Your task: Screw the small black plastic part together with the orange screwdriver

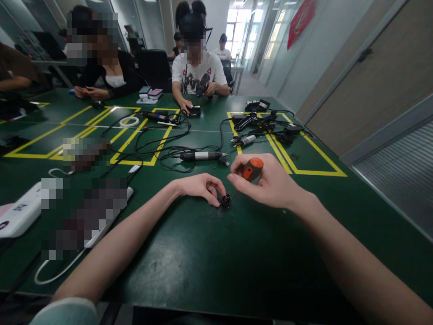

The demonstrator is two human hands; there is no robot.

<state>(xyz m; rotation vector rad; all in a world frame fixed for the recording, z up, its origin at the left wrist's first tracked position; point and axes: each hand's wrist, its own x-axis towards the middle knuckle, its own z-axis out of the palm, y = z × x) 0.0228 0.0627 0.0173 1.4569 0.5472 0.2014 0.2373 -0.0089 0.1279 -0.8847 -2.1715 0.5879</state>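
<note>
Head view: one small round black part (224,201), dark w/ a short stub on top, sits on the green bench (237,262), approx centre. L hand (199,186): grip narrow, fingertips pinching it. R hand (270,183): grip closed round one screwdriver (252,168), orange-black handle. Two people (194,74) seated opposite.

Desk (203,271): dark green top, marked off with yellow tape rectangles (321,172).
Right wall (372,76): pale and tan panels, red banner (301,18) high up.
Far end: windows (244,31) glared with daylight.
Seating: black chair (154,67) stood behind the desk's far edge.
</note>
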